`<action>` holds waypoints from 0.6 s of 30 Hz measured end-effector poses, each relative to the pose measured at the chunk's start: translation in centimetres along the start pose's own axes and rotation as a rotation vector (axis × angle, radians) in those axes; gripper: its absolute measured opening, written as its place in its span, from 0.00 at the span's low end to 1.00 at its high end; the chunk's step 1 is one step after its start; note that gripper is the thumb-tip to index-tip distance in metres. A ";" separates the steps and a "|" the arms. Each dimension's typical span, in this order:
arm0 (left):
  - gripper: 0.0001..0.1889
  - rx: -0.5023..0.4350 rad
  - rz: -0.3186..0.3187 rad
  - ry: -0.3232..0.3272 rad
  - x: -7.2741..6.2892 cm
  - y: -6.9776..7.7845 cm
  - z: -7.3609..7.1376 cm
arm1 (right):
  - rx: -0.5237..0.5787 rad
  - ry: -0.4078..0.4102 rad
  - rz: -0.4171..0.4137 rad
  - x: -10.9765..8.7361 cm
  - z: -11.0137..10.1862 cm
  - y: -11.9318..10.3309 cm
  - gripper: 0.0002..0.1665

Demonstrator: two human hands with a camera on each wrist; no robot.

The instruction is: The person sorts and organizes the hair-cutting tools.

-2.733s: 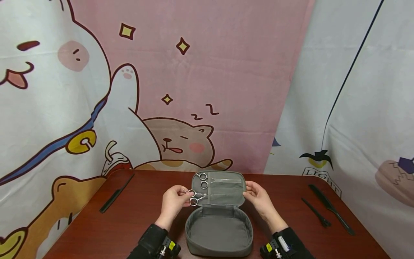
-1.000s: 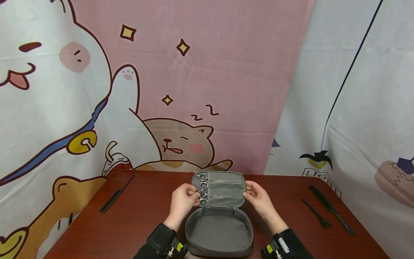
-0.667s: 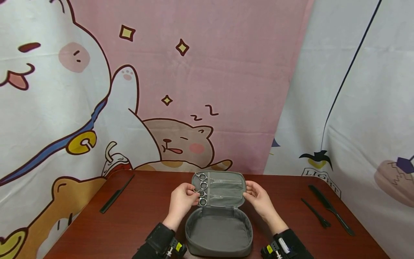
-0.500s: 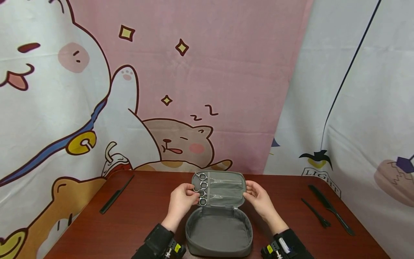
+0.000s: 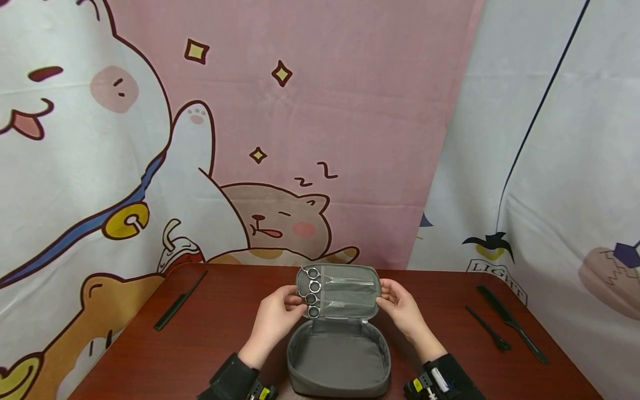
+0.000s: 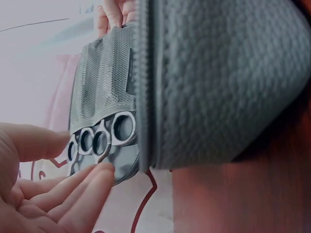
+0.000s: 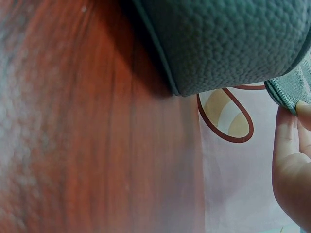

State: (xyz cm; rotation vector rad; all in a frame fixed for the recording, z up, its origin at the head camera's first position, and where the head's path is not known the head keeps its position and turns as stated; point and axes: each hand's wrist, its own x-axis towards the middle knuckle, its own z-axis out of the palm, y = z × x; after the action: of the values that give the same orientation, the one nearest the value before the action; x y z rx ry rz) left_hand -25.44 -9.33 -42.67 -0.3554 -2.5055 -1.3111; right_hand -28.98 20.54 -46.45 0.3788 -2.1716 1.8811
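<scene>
A grey zippered case (image 5: 339, 358) stands unzipped on the table, its lid (image 5: 350, 289) raised at the back. Two pairs of silver scissors sit in the lid's mesh pockets. Their finger rings stick out on the left, the upper pair (image 5: 314, 286) above the lower pair (image 5: 313, 311). Beside the lower rings is my left hand (image 5: 278, 314), thumb and fingers parted. In the left wrist view its fingertips (image 6: 104, 170) lie close to the rings; whether they touch is unclear. My right hand (image 5: 400, 308) pinches the lid's right edge between thumb and fingers.
A black comb (image 5: 177, 305) lies on the brown table (image 5: 225, 333) at the left. To the right lie a thin black brush-ended tool (image 5: 487, 328) and a long black handled comb (image 5: 512, 322). A cartoon-printed cloth (image 5: 350, 139) hangs behind the table.
The lower scissors have slid rightward into the lid's pocket beneath the upper pair. My left hand has since loosened from their rings and drawn slightly left. My right hand keeps its hold on the lid.
</scene>
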 end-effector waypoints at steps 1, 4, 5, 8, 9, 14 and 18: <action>0.23 0.014 0.001 -0.010 -0.2 0.1 -0.2 | -0.002 -0.001 0.001 0.0 0.0 0.0 0.21; 0.25 0.064 0.020 -0.059 -0.7 0.1 -0.7 | -0.011 -0.001 0.002 0.0 -0.1 -0.1 0.21; 0.25 0.076 0.022 -0.080 -0.8 0.0 -0.8 | -0.015 -0.003 0.001 -0.1 -0.1 -0.1 0.22; 0.28 0.113 0.032 -0.135 -1.3 0.0 -1.0 | -0.024 -0.005 0.005 -0.1 -0.1 -0.1 0.22; 0.28 0.126 0.033 -0.148 -1.5 0.0 -1.1 | -0.027 -0.007 0.005 -0.1 -0.1 -0.1 0.22; 0.33 0.204 0.032 -0.191 -2.3 -0.1 -1.2 | -0.020 -0.015 0.004 -0.1 -0.2 -0.3 0.22; 0.37 0.232 0.010 -0.230 -2.7 -0.2 -1.2 | -0.016 -0.015 0.013 -0.1 -0.1 -0.4 0.22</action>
State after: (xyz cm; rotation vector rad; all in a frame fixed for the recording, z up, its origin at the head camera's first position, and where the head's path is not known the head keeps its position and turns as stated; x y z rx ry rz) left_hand -22.82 -10.71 -43.18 -0.4881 -2.8047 -1.0105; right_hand -28.75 20.64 -46.13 0.3776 -2.2029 1.8718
